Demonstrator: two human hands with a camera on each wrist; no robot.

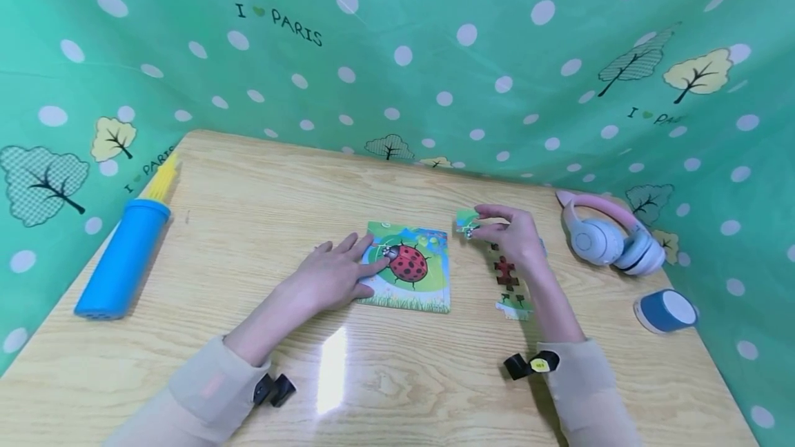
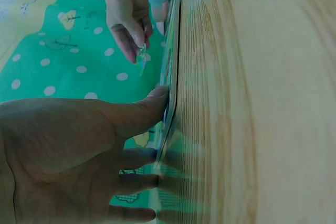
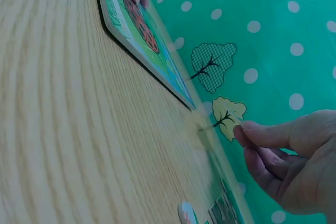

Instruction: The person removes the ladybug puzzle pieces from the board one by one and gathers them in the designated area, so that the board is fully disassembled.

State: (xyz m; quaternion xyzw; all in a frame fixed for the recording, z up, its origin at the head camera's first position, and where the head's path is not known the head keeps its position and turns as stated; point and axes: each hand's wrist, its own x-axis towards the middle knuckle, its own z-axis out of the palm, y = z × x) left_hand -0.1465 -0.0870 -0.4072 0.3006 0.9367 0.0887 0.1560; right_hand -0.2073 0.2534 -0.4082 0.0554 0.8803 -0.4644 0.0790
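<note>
A square ladybug puzzle board (image 1: pixel 406 299) lies flat on the table, its picture a red beetle on green. My left hand (image 1: pixel 329 271) rests at its left edge, fingers spread and fairly straight over the picture; in the left wrist view the thumb (image 2: pixel 149 107) touches the board's edge. To the right, my right hand (image 1: pixel 514 234) pinches a green and blue puzzle piece (image 1: pixel 466 219) between thumb and fingers, apart from the board. Several loose puzzle pieces (image 1: pixel 506 272) lie below that hand, some partly hidden by the hand and forearm.
A blue pump (image 1: pixel 124 261) with a yellow bundle at its top lies at the left table edge. Pink and white headphones (image 1: pixel 596 240) and a blue cylinder (image 1: pixel 664 310) are at the right. A green dotted cloth (image 1: pixel 397 88) hangs behind the wooden table (image 1: pixel 373 378).
</note>
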